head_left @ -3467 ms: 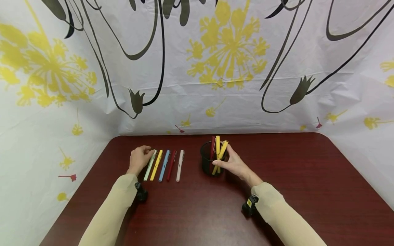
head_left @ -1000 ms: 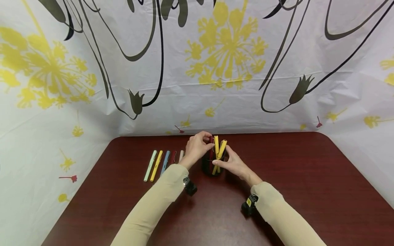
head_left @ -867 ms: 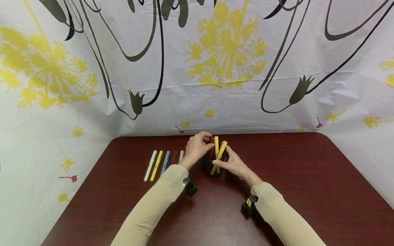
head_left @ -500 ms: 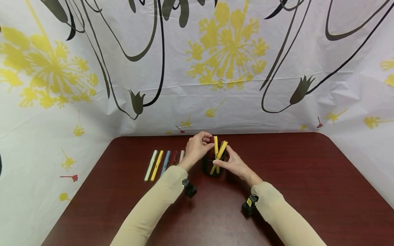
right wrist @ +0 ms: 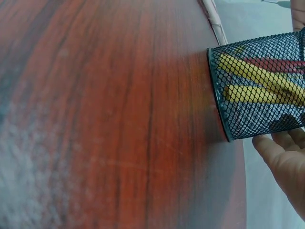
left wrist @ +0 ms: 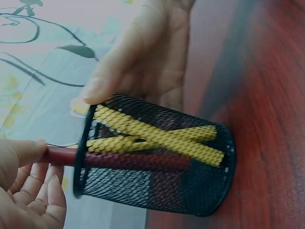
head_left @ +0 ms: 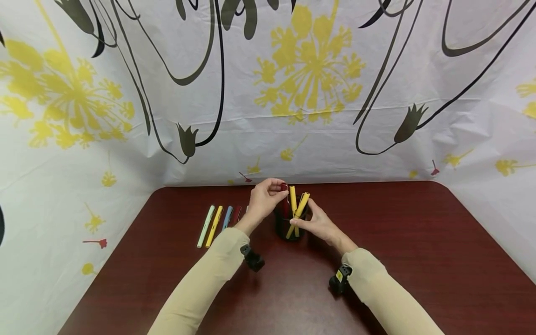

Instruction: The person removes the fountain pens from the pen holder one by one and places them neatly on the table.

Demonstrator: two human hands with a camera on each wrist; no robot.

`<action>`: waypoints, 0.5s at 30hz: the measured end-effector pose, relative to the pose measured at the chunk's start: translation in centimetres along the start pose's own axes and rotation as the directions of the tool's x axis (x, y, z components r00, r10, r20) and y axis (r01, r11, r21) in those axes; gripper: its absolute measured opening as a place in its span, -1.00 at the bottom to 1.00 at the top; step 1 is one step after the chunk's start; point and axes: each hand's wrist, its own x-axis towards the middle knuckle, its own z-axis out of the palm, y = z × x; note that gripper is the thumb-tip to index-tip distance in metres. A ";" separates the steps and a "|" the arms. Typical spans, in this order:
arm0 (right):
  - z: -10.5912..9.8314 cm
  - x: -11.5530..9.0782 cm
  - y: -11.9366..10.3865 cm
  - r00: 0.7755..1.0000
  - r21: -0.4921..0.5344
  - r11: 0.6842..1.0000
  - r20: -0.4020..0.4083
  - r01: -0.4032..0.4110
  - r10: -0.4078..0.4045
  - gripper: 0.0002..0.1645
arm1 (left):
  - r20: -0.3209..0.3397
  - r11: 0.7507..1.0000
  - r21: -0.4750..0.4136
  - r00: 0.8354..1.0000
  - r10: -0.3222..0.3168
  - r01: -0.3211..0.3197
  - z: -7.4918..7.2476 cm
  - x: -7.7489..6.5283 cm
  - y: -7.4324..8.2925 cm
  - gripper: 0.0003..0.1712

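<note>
My left hand pinches the cap end of a dark red pen between thumb and fingers. The pen stands partly inside a black mesh pen holder, its lower end above the holder's bottom. Two yellow pens lean crosswise in the same holder, reaching nearly to its base. My right hand grips the holder's right side, thumb at the front and fingers behind. In the right wrist view the mesh pen holder has its base on the table, with my right fingertips against its wall.
Left of the holder lies a row of pens: mint green, yellow, blue and dark red. A whitish one is almost hidden by my left hand. A patterned white sheet hangs behind the brown table.
My left hand has come from the mint pen to the holder and taken hold of the dark red pen. Lately it has shifted slightly left with that pen. My right hand stays on the holder.
</note>
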 end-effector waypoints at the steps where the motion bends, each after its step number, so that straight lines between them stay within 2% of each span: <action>1: 0.0 0.0 0.0 1.000 0.000 1.000 -0.002 -0.003 0.003 0.20 | -0.010 0.999 -0.031 1.000 -0.008 0.007 -0.2 0.1 0.0 -0.67; 4: 0.0 0.1 0.1 1.000 0.002 1.000 -0.008 0.006 -0.006 0.20 | -0.044 0.992 -0.124 0.999 -0.029 0.023 -0.8 0.2 0.1 -0.66; 6: 0.1 0.2 0.1 1.000 0.006 1.000 -0.010 0.020 -0.020 0.18 | -0.061 0.976 -0.214 0.997 -0.048 0.034 -1.2 0.4 0.3 -0.65; 9: 0.1 0.2 0.1 0.999 0.006 0.999 -0.011 0.035 -0.035 0.16 | -0.084 0.938 -0.343 0.994 -0.074 0.041 -1.9 0.5 0.7 -0.65; 11: 0.1 0.2 0.0 0.999 0.004 0.999 -0.011 0.036 -0.036 0.16 | -0.090 0.904 -0.425 0.991 -0.094 0.047 -2.4 0.6 0.9 -0.65; 15: 0.1 0.2 0.0 1.000 -0.009 1.000 -0.018 0.026 -0.026 0.18 | -0.090 0.844 -0.533 0.987 -0.130 0.063 -3.4 0.7 1.2 -0.65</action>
